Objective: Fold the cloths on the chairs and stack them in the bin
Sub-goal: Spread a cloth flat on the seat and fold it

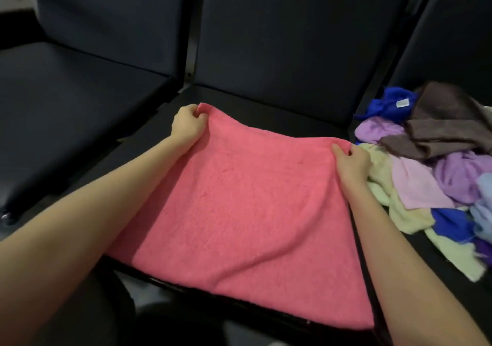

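A pink cloth [247,207] lies spread over the seat of the middle black chair [292,52]. My left hand [187,123] pinches its far left corner, lifted a little off the seat. My right hand [351,163] pinches the far right corner. The cloth's near edge hangs at the seat's front. A loose pile of cloths [436,164] in brown, purple, blue, pale pink and pale yellow lies on the chair to the right. No bin is in view.
A black chair [80,100] stands on the left with a bare seat. The backrests of the chairs rise along the far side. A narrow gap separates the left and middle chairs.
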The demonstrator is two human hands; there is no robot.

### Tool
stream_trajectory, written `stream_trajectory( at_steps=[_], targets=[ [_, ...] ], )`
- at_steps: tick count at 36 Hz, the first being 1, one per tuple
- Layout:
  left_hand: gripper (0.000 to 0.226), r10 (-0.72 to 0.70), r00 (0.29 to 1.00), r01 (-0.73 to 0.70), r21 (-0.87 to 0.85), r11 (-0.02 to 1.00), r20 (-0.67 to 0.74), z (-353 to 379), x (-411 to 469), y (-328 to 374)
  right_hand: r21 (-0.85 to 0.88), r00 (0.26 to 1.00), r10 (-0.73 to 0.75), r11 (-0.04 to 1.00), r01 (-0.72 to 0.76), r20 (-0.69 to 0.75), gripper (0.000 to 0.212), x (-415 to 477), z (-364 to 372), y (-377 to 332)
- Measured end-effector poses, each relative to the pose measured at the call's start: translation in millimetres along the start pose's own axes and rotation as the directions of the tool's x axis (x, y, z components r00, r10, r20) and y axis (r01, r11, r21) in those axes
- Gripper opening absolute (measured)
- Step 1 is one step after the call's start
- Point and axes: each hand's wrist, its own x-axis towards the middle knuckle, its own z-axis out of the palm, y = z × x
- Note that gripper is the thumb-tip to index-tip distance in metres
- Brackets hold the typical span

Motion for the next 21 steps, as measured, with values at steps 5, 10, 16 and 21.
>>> stream_trajectory(
  at_steps=[5,10,16,21],
  targets=[
    [0.024,0.062,0.995,-0.042,0.252,0.967,-0.073,11,5,-7,-0.189,0.998,-0.044,0.981,0.053,0.055,0.038,8,10,10],
    [0.025,0.028,0.997,0.0,0.337,0.942,-0.078,14,15,-8,-0.284,0.986,-0.131,0.946,0.156,0.108,0.022,12,14,11],
    [0.031,0.011,0.998,0.016,0.391,0.92,-0.065,17,15,-7,-0.287,0.979,-0.131,0.942,0.173,0.158,0.023,14,11,12],
    [0.025,0.132,0.988,-0.094,0.379,0.921,-0.076,15,6,-12,-0.15,0.947,-0.104,0.976,0.155,0.302,0.014,16,1,6]
  ],
)
